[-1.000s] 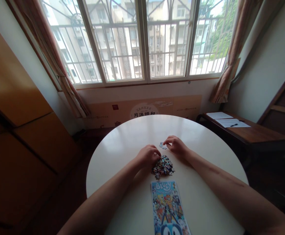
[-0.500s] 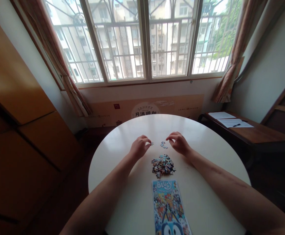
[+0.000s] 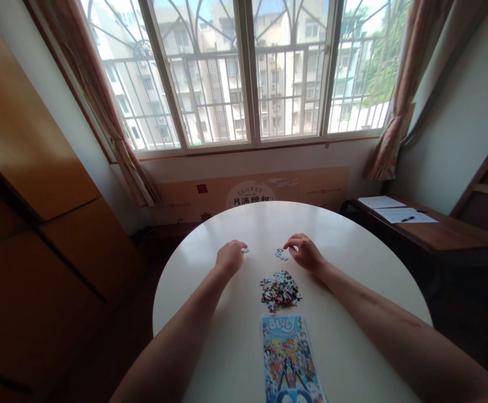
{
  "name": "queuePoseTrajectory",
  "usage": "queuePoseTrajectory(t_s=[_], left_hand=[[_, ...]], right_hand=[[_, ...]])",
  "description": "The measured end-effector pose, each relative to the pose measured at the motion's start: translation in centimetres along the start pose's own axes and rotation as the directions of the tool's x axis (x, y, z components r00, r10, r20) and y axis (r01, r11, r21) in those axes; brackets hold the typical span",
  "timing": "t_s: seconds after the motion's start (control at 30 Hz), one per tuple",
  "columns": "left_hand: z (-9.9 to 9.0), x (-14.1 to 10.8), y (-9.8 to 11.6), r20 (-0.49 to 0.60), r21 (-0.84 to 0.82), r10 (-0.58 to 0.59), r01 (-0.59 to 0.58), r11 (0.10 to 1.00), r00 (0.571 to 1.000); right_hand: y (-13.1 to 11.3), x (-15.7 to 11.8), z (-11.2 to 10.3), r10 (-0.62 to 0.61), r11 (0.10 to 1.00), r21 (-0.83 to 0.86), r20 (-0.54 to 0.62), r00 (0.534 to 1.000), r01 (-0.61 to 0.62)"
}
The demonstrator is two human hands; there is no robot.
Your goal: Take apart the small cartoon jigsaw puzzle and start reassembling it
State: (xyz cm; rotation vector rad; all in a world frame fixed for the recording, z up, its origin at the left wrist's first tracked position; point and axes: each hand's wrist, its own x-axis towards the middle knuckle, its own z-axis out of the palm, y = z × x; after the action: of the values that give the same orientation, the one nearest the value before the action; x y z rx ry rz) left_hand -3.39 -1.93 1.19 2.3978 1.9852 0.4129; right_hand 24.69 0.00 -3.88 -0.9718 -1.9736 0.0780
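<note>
On the white round table, my left hand (image 3: pixel 230 256) has its fingertips closed on a small pale-blue jigsaw piece (image 3: pixel 245 251). Across from it, my right hand (image 3: pixel 305 252) rests with loosely bent fingers, thumb and forefinger slightly apart. Its forefinger tip is right beside a short curved group of light-blue jigsaw pieces (image 3: pixel 280 254); whether it touches them I cannot tell. A heap of mixed-colour jigsaw pieces (image 3: pixel 280 291) lies nearer to me, between my forearms. Below the heap is a Bluey picture sheet or box lid (image 3: pixel 288 355), cut off by the lower edge of the view.
The white table (image 3: pixel 353 268) stands before a barred window (image 3: pixel 248 134). To the right, a wooden bench (image 3: pixel 458 232) carries papers (image 3: pixel 407 215) and a pen. Wooden cabinets (image 3: pixel 29 140) fill the left side. A printed beige panel (image 3: pixel 185 196) leans under the window.
My left hand has moved left with the small jigsaw piece, away from the curved group. My right hand stays by that group. The view has tilted up slightly.
</note>
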Motion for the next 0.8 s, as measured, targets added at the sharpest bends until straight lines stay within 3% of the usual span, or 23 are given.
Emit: queuePoseTrajectory(t_s=[0.2,0.43,0.8], left_hand=[[1.0,-0.9,2.1,0.101,0.073,0.031,-0.038,0.997,0.994],[2.9,-0.1,1.4,0.118,0.072,-0.025,0.017,0.997,0.993],[4.1,3.4,-0.8,-0.032,0.083,-0.086,0.089,0.993,0.996]], right_hand=[[0.0,0.0,0.0,0.012,1.000,-0.006,0.023,1.000,-0.012],[1.2,-0.1,0.5,0.099,0.993,-0.072,0.035,0.995,-0.096],[3.7,-0.1,1.3,0.408,0.863,-0.349,0.056,0.911,-0.365]])
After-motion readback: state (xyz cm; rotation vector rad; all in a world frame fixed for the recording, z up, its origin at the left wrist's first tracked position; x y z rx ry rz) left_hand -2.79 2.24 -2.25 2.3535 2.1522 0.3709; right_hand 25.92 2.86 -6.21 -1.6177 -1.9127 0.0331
